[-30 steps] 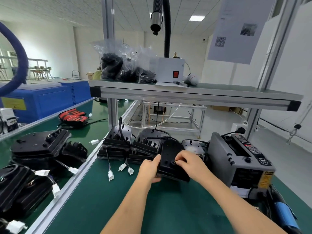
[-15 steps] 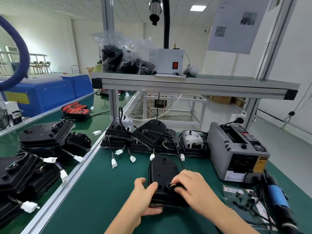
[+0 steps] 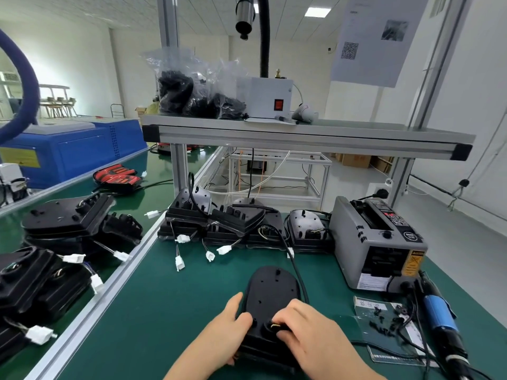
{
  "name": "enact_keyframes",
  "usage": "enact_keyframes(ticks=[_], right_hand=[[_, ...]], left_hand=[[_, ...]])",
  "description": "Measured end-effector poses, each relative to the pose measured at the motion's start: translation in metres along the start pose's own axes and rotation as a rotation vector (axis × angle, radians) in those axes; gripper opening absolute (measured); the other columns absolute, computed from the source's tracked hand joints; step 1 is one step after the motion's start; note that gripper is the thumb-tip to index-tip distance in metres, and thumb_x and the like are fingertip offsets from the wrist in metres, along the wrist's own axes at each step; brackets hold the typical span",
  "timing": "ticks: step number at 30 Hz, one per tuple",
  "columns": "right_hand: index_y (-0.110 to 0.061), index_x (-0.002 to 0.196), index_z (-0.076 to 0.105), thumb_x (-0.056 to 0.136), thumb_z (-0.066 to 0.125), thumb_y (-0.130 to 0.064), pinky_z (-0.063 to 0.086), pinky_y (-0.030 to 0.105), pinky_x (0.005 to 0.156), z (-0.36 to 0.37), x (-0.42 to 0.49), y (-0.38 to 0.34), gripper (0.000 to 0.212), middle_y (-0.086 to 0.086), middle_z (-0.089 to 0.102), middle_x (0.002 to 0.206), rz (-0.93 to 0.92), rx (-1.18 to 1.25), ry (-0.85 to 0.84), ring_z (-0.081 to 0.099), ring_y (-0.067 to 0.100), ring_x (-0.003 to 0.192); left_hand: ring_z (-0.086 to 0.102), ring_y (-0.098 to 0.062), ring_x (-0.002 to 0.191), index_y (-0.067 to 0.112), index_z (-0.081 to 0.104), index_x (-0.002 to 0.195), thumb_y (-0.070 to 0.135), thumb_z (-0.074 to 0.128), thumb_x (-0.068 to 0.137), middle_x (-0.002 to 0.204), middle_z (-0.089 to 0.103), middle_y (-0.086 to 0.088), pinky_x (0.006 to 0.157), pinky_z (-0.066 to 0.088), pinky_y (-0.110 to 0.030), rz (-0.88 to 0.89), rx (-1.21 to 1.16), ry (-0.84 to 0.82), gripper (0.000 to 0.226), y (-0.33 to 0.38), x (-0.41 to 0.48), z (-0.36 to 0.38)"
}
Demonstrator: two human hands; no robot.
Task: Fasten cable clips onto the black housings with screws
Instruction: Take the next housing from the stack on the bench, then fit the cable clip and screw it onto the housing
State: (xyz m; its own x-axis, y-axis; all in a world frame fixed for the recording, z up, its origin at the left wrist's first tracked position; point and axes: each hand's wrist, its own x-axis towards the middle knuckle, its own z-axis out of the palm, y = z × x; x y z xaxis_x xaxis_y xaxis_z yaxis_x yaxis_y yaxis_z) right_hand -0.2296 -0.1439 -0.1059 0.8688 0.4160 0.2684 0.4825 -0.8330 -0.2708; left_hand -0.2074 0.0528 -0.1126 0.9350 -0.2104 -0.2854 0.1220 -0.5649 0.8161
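Left hand (image 3: 223,334) grip clamped on black housing (image 3: 270,300) edge, lower centre on green surface (image 3: 153,311). Right hand (image 3: 307,329) grip pinches wires at its port; tugging could strain them. Screws (image 3: 384,322), lower right, may scatter.

Plenty of open green mat (image 3: 153,311) on the near left, easy to reach across. Far side is walled off by a row of black housings (image 3: 236,223) with dangling white connectors (image 3: 179,263). Right is cramped: the grey tape dispenser (image 3: 378,242), a clear bag of screws (image 3: 384,322) and the blue electric screwdriver (image 3: 441,322) with its cords. An aluminium rail (image 3: 90,305) borders the left.
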Motion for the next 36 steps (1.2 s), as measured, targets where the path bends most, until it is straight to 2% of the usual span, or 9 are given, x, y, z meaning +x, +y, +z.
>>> enact_keyframes(ticks=[3, 6, 10, 14, 17, 21, 24, 29, 36], right_hand=[[-0.042, 0.120, 0.043, 0.092, 0.043, -0.047, 0.031, 0.011, 0.073, -0.004, -0.002, 0.006, 0.028, -0.023, 0.042, 0.106, 0.014, -0.014, -0.009, 0.040, -0.005, 0.101], [-0.038, 0.119, 0.049, 0.087, 0.044, -0.055, 0.026, 0.013, 0.087, -0.015, 0.005, 0.021, 0.036, -0.027, 0.041, 0.099, -0.025, -0.013, -0.057, 0.037, -0.007, 0.097], [-0.031, 0.104, 0.059, 0.088, 0.049, -0.054, 0.029, 0.020, 0.097, -0.026, 0.022, 0.042, 0.030, -0.020, 0.049, 0.104, -0.062, -0.131, -0.079, 0.036, 0.000, 0.111], [-0.023, 0.086, 0.059, 0.091, 0.046, -0.038, 0.046, 0.020, 0.076, -0.020, 0.021, 0.040, 0.021, -0.015, 0.052, 0.094, -0.081, -0.132, 0.133, 0.048, 0.007, 0.103], [-0.023, 0.084, 0.060, 0.089, 0.040, -0.040, 0.051, 0.021, 0.066, -0.011, 0.015, 0.035, 0.027, -0.014, 0.054, 0.095, -0.074, -0.108, 0.200, 0.052, 0.006, 0.100], [-0.025, 0.101, 0.057, 0.097, 0.042, -0.042, 0.044, 0.016, 0.075, 0.000, 0.010, 0.040, 0.023, -0.018, 0.046, 0.112, 0.017, -0.111, 0.104, 0.037, -0.004, 0.112], [-0.026, 0.101, 0.059, 0.095, 0.046, -0.038, 0.044, 0.017, 0.073, 0.003, 0.011, 0.039, 0.018, -0.018, 0.048, 0.113, 0.040, -0.086, 0.093, 0.033, -0.004, 0.115], [-0.034, 0.107, 0.052, 0.097, 0.040, -0.042, 0.041, 0.017, 0.081, 0.003, 0.013, 0.041, 0.018, -0.026, 0.039, 0.120, 0.060, -0.096, 0.026, 0.023, -0.011, 0.123], [-0.035, 0.102, 0.052, 0.096, 0.043, -0.042, 0.041, 0.015, 0.079, 0.002, 0.008, 0.042, 0.013, -0.027, 0.040, 0.117, 0.045, -0.088, 0.042, 0.025, -0.013, 0.119]], left_hand=[[0.063, -0.008, 0.065, 0.048, 0.020, 0.145, 0.043, 0.034, 0.089, 0.103, 0.063, 0.013, 0.065, 0.053, -0.021, 0.016, -0.001, -0.060, 0.057, 0.001, 0.001, -0.003], [0.064, -0.008, 0.065, 0.048, 0.025, 0.143, 0.040, 0.034, 0.091, 0.104, 0.064, 0.012, 0.065, 0.054, -0.020, 0.010, -0.009, -0.104, 0.053, -0.003, 0.001, -0.011], [0.059, 0.006, 0.086, 0.055, 0.029, 0.136, 0.044, 0.033, 0.092, 0.112, 0.054, 0.029, 0.070, 0.044, -0.010, 0.010, -0.003, -0.140, 0.046, -0.008, 0.000, -0.017], [0.052, 0.007, 0.082, 0.053, 0.028, 0.139, 0.047, 0.031, 0.093, 0.126, 0.054, 0.018, 0.073, 0.043, -0.009, 0.013, 0.159, -0.127, 0.047, -0.010, 0.003, -0.017], [0.059, -0.009, 0.070, 0.038, 0.049, 0.128, 0.049, 0.035, 0.095, 0.112, 0.063, 0.006, 0.061, 0.050, -0.020, 0.026, 0.343, -0.027, 0.038, -0.003, 0.027, -0.032], [0.041, -0.024, 0.123, 0.017, 0.047, 0.133, 0.035, 0.034, 0.100, 0.138, 0.040, -0.006, 0.097, 0.039, -0.036, 0.058, 0.779, 0.388, 0.039, 0.012, 0.098, -0.056], [0.018, -0.028, 0.140, 0.014, 0.029, 0.145, 0.020, 0.035, 0.098, 0.155, 0.015, -0.010, 0.109, 0.027, -0.037, 0.104, 0.991, 0.424, 0.048, 0.016, 0.142, -0.067], [0.002, -0.030, 0.145, 0.018, 0.037, 0.143, 0.016, 0.033, 0.096, 0.158, 0.005, -0.015, 0.117, 0.013, -0.039, 0.065, 1.180, 0.322, 0.048, 0.019, 0.180, -0.072], [0.016, -0.029, 0.142, 0.007, 0.026, 0.146, 0.017, 0.033, 0.095, 0.156, 0.016, -0.013, 0.118, 0.008, -0.042, 0.023, 1.267, 0.383, 0.052, 0.015, 0.174, -0.068]])
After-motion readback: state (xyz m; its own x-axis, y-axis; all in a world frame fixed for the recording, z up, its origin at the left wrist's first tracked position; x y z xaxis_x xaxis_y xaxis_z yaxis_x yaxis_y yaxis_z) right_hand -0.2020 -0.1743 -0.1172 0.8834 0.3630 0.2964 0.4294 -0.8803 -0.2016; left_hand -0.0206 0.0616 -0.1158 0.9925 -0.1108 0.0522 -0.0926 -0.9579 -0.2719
